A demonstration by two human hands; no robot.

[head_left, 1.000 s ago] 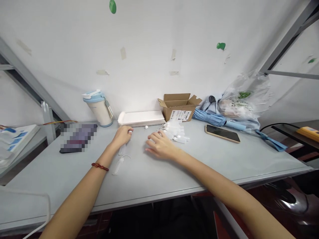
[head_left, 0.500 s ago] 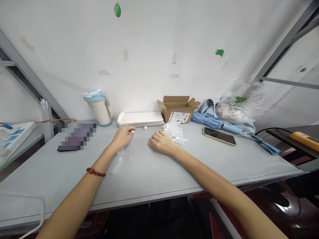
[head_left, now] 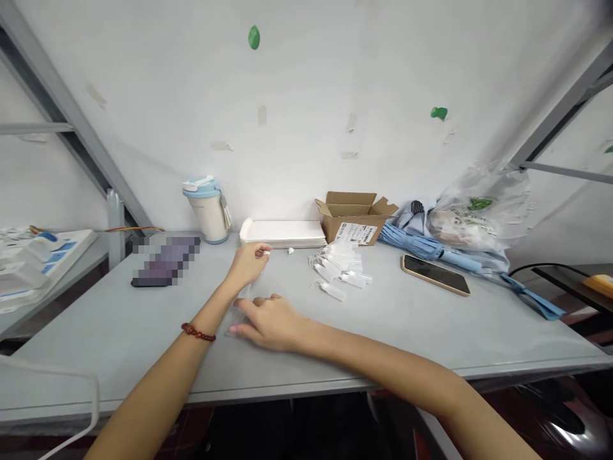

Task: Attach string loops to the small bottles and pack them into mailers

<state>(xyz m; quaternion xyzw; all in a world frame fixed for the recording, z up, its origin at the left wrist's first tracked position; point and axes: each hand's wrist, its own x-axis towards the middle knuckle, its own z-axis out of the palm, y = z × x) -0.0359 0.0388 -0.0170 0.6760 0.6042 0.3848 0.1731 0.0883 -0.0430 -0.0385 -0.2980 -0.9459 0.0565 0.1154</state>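
My left hand [head_left: 249, 263] is above the table in front of the white stack, thumb and fingers closed together. A small white bit shows at its fingertips; what it is I cannot make out. Just below the left wrist is my right hand [head_left: 272, 319], thumb and index finger apart, reaching over a clear plastic piece [head_left: 232, 328]. Much of that piece is hidden by the hand and forearm; a firm grip is not visible. Further right lies a pile of small translucent white bottles [head_left: 341, 259] with thin loops. One bottle [head_left: 332, 291] lies at its near edge.
Behind stand a flat white stack [head_left: 287, 231], an open cardboard box [head_left: 354, 220] and a tumbler [head_left: 207, 214]. A small white scrap [head_left: 290, 251] lies before the stack. On the right are a phone [head_left: 435, 275], a blue umbrella [head_left: 412, 243] and a plastic bag [head_left: 474, 211]; a dark pixelated item [head_left: 165, 262] lies left.
My right hand has left the bottle pile and moved left and nearer, to the clear plastic piece by my left wrist. The left hand keeps its pose. The view has shifted slightly.
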